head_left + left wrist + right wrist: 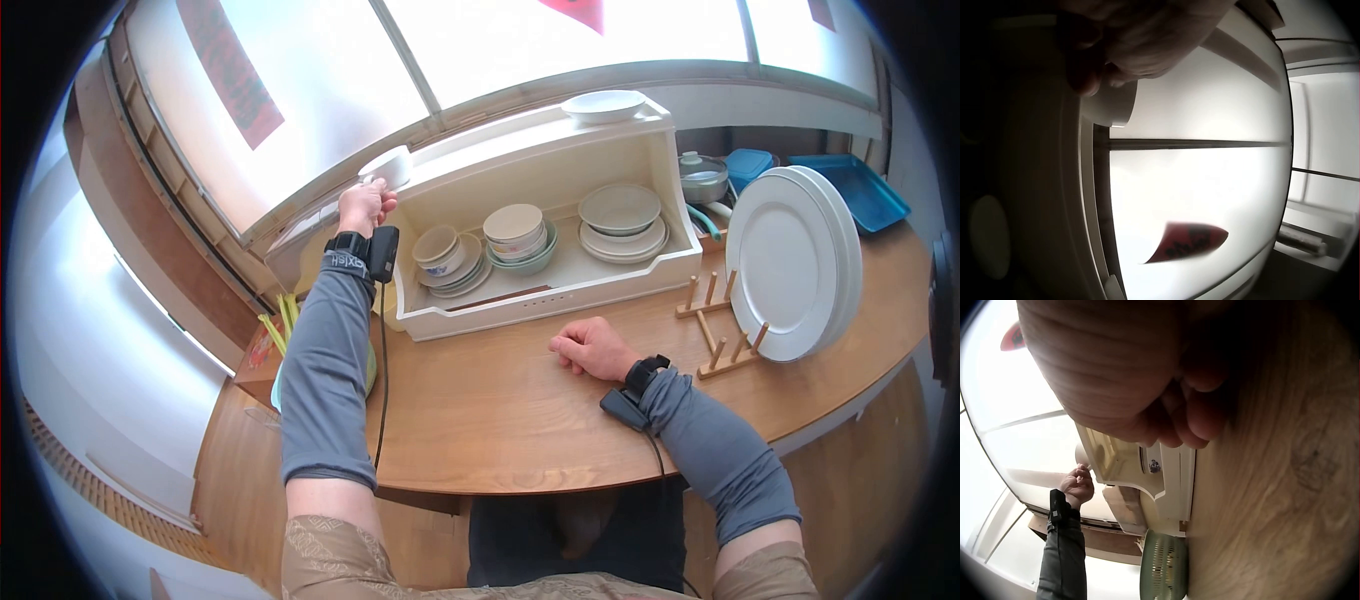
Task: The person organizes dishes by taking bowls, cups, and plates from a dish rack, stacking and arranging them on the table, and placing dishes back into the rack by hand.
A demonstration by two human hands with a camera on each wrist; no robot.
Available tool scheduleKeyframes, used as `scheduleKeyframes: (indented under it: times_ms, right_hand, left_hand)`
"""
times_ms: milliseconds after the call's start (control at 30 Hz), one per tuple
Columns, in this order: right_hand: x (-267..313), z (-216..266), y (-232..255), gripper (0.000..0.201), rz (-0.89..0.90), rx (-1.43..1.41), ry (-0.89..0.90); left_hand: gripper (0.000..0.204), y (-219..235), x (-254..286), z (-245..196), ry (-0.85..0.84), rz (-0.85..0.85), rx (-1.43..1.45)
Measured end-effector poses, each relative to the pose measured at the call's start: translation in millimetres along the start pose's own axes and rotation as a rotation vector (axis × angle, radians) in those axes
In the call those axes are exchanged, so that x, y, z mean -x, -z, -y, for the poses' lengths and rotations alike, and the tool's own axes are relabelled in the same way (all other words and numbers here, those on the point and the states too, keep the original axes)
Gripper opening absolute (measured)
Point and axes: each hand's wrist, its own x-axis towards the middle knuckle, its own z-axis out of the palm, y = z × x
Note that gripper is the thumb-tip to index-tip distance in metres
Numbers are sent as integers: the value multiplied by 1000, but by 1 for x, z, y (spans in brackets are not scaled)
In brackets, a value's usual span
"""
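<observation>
Up at the left end of the white shelf unit's [560,300] top, my left hand [366,206] pinches a white rounded, bowl-like dish [394,166]. From the left wrist, the curved white side of the dish shows below the fingers against the bright window. My right hand [594,348] rests on the wooden table [500,410] in front of the shelf unit, fingers loosely curled and holding nothing. Inside the unit stand stacked bowls [515,222] in the middle, small bowls on plates [455,290] at left, and a plate stack [622,245] at right.
A white oval dish [603,105] sits on the unit's top right. Large white plates [785,265] stand in a wooden peg rack [715,350] at right. Behind are a lidded pot [702,180] and a blue tray [855,190]. A green basket [1163,565] stands at the left.
</observation>
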Motion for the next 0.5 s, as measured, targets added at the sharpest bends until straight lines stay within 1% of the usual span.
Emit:
scheduleKeyframes:
  times_ms: [33, 67, 133, 167, 200, 267, 333, 400, 433, 467, 500]
  right_hand:
    - [0, 1, 0, 28, 2, 13, 2]
    - [0, 1, 0, 27, 3, 25, 4]
    - [-1, 3, 0, 27, 6, 24, 5]
    - [0, 3, 0, 27, 12, 22, 7]
    - [1, 3, 0, 27, 1, 24, -1]
    - [2, 5, 0, 28, 11, 5, -9]
    - [0, 2, -1, 28, 1, -6, -13]
    - [0, 1, -1, 28, -4, -18, -16]
    - [0, 1, -1, 27, -2, -12, -15]
    - [0, 2, -1, 27, 2, -5, -13]
    - [0, 2, -1, 27, 1, -3, -14]
  left_hand:
    - [26, -3, 2, 2, -6, -40, 37]
    - [26, -6, 3, 3, -7, -31, 39]
    - [30, -7, 5, 3, -71, -111, 8]
    - [37, -9, 5, 2, -89, -117, 5]
    - [37, -8, 3, 3, -86, -105, 10]
    - [43, -2, -1, 4, -47, -71, 119]
    - [44, 3, -7, 11, -51, -46, 111]
    - [42, 8, -11, 17, -87, 9, 110]
    - [38, 11, -11, 18, -68, 22, 158]
    - [38, 11, -13, 18, -67, 23, 161]
    - [36, 12, -13, 19, -70, -19, 170]
